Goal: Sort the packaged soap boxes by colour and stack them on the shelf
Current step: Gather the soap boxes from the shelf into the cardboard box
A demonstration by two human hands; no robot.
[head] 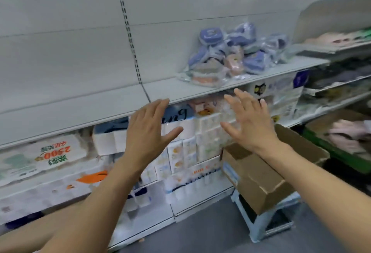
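Note:
A loose pile of soap boxes [230, 56] in clear plastic bags, some blue-purple and some pink, lies on the grey shelf [120, 100] toward its right end. My left hand [148, 132] and my right hand [249, 120] are both raised in front of the shelf's front edge, below and left of the pile. Fingers on both hands are spread straight, palms facing each other, and neither hand holds anything. The picture is motion-blurred.
Packs of tissue and toilet paper [180, 148] fill the shelves below. An open cardboard box [261, 174] sits on a pale plastic stool [267, 220] at the right. Further right stand more shelves [337, 84] and a green crate [341, 150] with pink goods.

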